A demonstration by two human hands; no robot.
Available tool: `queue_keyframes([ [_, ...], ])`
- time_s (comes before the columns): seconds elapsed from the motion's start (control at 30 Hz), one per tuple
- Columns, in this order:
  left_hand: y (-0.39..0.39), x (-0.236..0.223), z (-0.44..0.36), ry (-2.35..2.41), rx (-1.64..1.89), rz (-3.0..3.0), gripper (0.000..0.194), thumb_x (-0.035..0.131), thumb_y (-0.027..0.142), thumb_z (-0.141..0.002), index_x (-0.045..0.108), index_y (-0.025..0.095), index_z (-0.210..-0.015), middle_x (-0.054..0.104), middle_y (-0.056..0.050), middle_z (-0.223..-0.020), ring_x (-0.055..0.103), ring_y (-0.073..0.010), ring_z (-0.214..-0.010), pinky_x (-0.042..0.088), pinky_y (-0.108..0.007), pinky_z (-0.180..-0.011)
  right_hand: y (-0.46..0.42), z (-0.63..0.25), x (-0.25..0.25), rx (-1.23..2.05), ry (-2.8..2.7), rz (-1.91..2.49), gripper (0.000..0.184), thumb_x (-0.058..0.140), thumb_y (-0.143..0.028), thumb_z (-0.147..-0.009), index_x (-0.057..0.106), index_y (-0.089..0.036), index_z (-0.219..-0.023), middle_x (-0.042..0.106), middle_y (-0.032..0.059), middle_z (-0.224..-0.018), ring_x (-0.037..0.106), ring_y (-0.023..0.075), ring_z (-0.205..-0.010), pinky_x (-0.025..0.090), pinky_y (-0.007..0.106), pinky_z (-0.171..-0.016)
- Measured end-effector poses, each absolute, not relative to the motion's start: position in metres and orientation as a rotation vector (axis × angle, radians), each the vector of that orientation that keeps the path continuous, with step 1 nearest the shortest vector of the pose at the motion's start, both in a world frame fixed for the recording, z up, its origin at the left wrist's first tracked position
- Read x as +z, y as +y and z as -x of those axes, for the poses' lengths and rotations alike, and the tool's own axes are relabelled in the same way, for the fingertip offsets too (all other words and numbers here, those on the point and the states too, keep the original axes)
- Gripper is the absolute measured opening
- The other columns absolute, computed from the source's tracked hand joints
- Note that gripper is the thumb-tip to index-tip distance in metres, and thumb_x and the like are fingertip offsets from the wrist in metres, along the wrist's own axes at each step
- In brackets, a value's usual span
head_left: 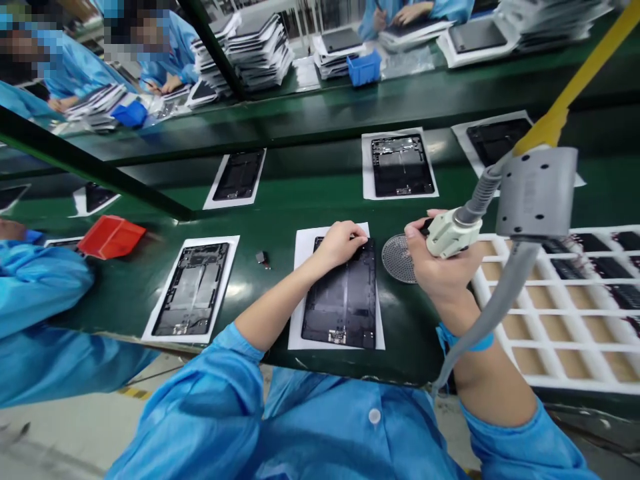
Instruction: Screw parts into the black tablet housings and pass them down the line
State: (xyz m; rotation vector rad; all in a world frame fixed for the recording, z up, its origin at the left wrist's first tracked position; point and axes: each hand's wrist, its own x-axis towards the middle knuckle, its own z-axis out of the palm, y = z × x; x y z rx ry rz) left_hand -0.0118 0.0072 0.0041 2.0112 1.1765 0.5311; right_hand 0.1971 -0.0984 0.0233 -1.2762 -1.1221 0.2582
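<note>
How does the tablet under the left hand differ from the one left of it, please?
The middle tablet has the left hand on it; the left tablet has no hand on it. The middle tablet looks darker inside; the left tablet, greyer. The middle tablet's upper right corner passes its sheet; the left tablet lies within its sheet. Both sheets are white.

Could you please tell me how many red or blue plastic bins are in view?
3: a red plastic bin at left near a co-worker's blue sleeve, a blue plastic bin at upper left, and a second blue plastic bin at top centre. Others may be hidden.
</note>
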Motion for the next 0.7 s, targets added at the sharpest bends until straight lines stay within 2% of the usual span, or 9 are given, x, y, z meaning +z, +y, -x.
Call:
queue_keyframes([
  [0.1, 0.009, -0.014, 0.005, 1.199, 0.544, -2.195, 0.024, 0.076, 0.016, -0.102, 0.082, 0.021, -0.079, 0.083, -0.009, -0.095, 0.074, -0.0261, -0.094, 0.055, -0.045, -0.099, -0.097, -0.2, 0.02, 0.268, -1.143, 1.24, 0.025, 0.086, -0.032, -0.086, 0.067, -0.025, -0.101, 0.072, -0.0023, -0.083, 0.074, 0.0195, -0.075, 0.07, 0.04, -0.076],
  [0.2, 0.002, -0.026, 0.007, 1.196, 0.668, -2.291, 0.023, 0.074, 0.018, -0.107, 0.081, 0.021, -0.086, 0.081, -0.009, -0.096, 0.069, -0.0258, -0.095, 0.052, -0.047, -0.102, -0.097, -0.202, 0.015, 0.264, -1.146, 1.215, 0.024, 0.085, -0.027, -0.086, 0.068, -0.025, -0.102, 0.072, -0.0025, -0.084, 0.077, 0.0211, -0.079, 0.072, 0.044, -0.084],
  [0.37, -0.008, -0.032, 0.008, 1.134, 0.768, -2.376, 0.025, 0.072, 0.024, -0.113, 0.082, 0.021, -0.09, 0.076, -0.01, -0.1, 0.064, -0.027, -0.099, 0.053, -0.046, -0.099, -0.099, -0.204, 0.014, 0.27, -1.15, 1.264, 0.028, 0.087, -0.032, -0.089, 0.07, -0.024, -0.109, 0.074, -0.0015, -0.085, 0.078, 0.0216, -0.08, 0.072, 0.043, -0.082],
  [0.5, -0.007, -0.032, 0.006, 1.136, 0.719, -2.401, 0.021, 0.075, 0.025, -0.112, 0.085, 0.02, -0.095, 0.076, -0.01, -0.099, 0.063, -0.0274, -0.099, 0.052, -0.047, -0.098, -0.098, -0.202, 0.025, 0.355, -1.104, 1.234, 0.036, 0.09, -0.039, -0.09, 0.07, -0.024, -0.117, 0.078, -0.0008, -0.09, 0.075, 0.018, -0.069, 0.07, 0.038, -0.072],
  [0.7, 0.006, -0.028, 0.005, 1.076, 0.599, -2.426, 0.019, 0.076, 0.03, -0.112, 0.091, 0.023, -0.101, 0.077, -0.009, -0.101, 0.061, -0.0279, -0.101, 0.052, -0.043, -0.091, -0.073, -0.185, 0.052, 0.421, -0.915, 1.13, 0.047, 0.092, -0.044, -0.091, 0.066, -0.029, -0.127, 0.083, -0.0028, -0.098, 0.065, 0.0113, -0.052, 0.059, 0.03, -0.052],
])
